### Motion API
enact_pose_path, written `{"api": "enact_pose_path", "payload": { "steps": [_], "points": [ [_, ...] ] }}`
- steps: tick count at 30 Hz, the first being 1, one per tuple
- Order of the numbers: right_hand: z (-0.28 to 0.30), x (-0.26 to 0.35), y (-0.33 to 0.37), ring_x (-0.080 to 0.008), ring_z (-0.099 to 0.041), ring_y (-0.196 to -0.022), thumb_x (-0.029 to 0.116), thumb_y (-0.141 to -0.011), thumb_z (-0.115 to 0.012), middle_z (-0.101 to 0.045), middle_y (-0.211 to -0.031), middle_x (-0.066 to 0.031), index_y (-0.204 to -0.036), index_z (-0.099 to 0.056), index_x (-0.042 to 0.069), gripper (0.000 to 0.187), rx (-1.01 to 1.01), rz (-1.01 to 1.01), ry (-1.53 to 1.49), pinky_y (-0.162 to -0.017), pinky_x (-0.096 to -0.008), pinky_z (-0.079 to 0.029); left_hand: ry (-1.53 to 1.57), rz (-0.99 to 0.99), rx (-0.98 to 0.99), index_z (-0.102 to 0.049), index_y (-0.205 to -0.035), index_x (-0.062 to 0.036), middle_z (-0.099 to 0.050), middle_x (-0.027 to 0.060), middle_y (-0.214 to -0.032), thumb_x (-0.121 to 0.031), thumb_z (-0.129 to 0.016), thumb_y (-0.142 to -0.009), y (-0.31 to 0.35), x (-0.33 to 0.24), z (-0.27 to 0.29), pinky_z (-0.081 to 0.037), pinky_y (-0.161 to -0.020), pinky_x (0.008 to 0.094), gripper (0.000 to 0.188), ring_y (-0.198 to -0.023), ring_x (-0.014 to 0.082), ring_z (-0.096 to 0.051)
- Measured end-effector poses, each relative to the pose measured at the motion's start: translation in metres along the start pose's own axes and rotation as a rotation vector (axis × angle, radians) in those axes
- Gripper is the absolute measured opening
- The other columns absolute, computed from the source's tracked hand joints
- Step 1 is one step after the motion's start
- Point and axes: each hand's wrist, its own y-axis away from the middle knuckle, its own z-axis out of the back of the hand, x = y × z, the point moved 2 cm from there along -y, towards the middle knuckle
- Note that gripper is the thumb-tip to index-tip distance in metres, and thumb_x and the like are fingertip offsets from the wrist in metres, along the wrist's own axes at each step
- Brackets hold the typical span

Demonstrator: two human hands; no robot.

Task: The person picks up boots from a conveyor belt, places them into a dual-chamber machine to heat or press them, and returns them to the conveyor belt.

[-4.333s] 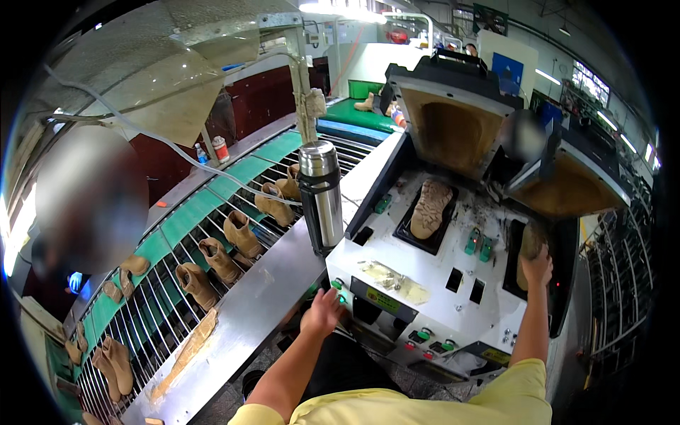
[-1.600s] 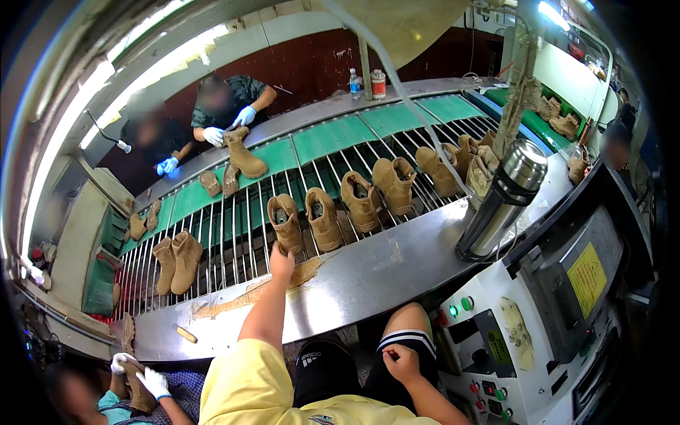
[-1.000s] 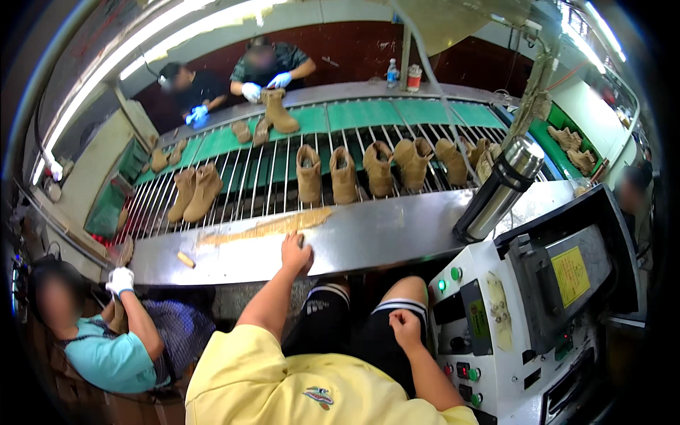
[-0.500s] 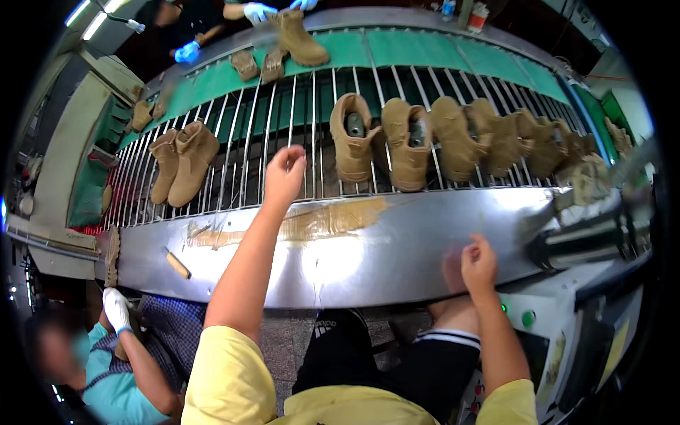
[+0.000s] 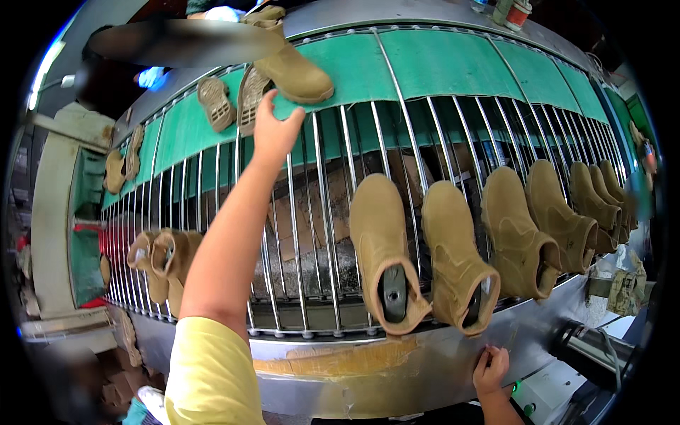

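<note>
Steel-rod conveyor [image 5: 425, 134]: left hand [image 5: 275, 129] fingers open near sole [image 5: 249, 93]; right hand [image 5: 490, 370] fingers curled on metal ledge [image 5: 397, 368].

A blurred dark patch [image 5: 185, 42] is covering the far-left corner of the conveyor [image 5: 453, 64], hiding whoever is standing there. A blue-gloved hand [image 5: 216, 12] is being cut off by the top edge. 2 small containers [image 5: 511, 10] at the far-right edge are being clipped too. The right hand [image 5: 490, 371] is running off the bottom edge at the wrist. Boots [image 5: 618, 190] near the right end are overlapping, too crowded to count.
</note>
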Motion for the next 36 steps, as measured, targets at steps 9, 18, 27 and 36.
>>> {"api": "enact_pose_path", "payload": {
  "steps": [9,18,27,36],
  "points": [
    [0.004,-0.002,-0.001,-0.0328,-0.045,-0.059,0.004,-0.077,-0.057,-0.046,-0.068,-0.0134,-0.081,-0.050,0.004,0.008,0.081,0.000,0.039,-0.055,-0.0427,-0.034,-0.739,-0.289,0.053,-0.043,-0.130,0.0020,-0.046,0.0208,-0.134,-0.037,-0.068,-0.074,-0.198,0.004,-0.016,-0.037,-0.104,0.0401,0.073,-0.124,0.0339,-0.044],
    [0.002,0.004,-0.005,-0.0346,-0.047,-0.060,0.004,-0.077,-0.058,-0.049,-0.071,-0.0156,-0.080,-0.051,0.003,0.008,0.001,0.067,0.107,-0.055,-0.0428,-0.037,-1.065,-0.532,0.635,-0.062,-0.081,-0.0046,-0.065,0.0181,-0.085,-0.036,-0.060,-0.082,-0.169,-0.070,0.018,-0.048,-0.075,0.0464,0.031,-0.085,0.0372,-0.062],
    [0.006,0.008,-0.013,-0.0327,-0.052,-0.065,0.001,-0.077,-0.060,-0.052,-0.071,-0.0126,-0.082,-0.054,0.003,0.008,-0.091,0.049,0.033,-0.060,-0.0406,-0.043,-0.261,0.035,0.446,-0.063,-0.104,0.0043,-0.065,0.0067,-0.094,-0.021,-0.061,-0.088,0.015,-0.173,0.212,-0.044,-0.080,0.0263,0.030,-0.085,0.0127,-0.058],
    [0.006,0.001,0.000,-0.0311,-0.054,-0.071,0.005,-0.076,-0.060,-0.055,-0.076,-0.0106,-0.086,-0.056,0.006,0.011,-0.135,0.052,0.067,-0.064,-0.0404,-0.044,-0.036,0.415,0.624,-0.055,-0.065,-0.0032,-0.050,-0.0053,-0.064,-0.011,-0.067,-0.082,0.246,-0.188,0.274,-0.029,-0.052,0.0258,0.022,-0.058,0.0057,-0.038]
  ]
}}
